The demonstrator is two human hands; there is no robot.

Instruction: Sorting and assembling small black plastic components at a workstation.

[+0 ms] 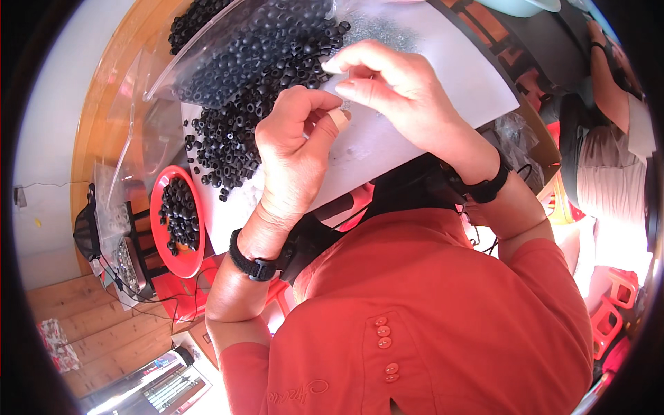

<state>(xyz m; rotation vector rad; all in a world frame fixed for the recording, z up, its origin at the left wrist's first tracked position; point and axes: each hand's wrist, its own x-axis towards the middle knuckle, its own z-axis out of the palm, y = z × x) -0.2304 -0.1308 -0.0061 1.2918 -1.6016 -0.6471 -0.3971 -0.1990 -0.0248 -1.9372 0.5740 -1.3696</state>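
Observation:
Above the white tabletop (360,155) my two hands are close together. My left hand (294,142) is closed, thumb and forefinger pressed together, with a tan wrap (339,119) round the thumb tip. Whatever it pinches is too small to name. Just to its right, my right hand (404,90) has thumb and forefinger curled toward each other; I cannot make out what lies between them. Left of and behind the hands spreads a heap of small black ring-like plastic pieces (232,138). Small shiny, silvery pieces (380,34) lie scattered beyond my right hand.
A clear plastic bag (228,59) covers part of the black heap. At the left, below the table edge, a red bowl (200,242) holds more black pieces. A cardboard box (546,149) with clear plastic is at the right. Another person (612,138) is at far right, near red stools (609,321).

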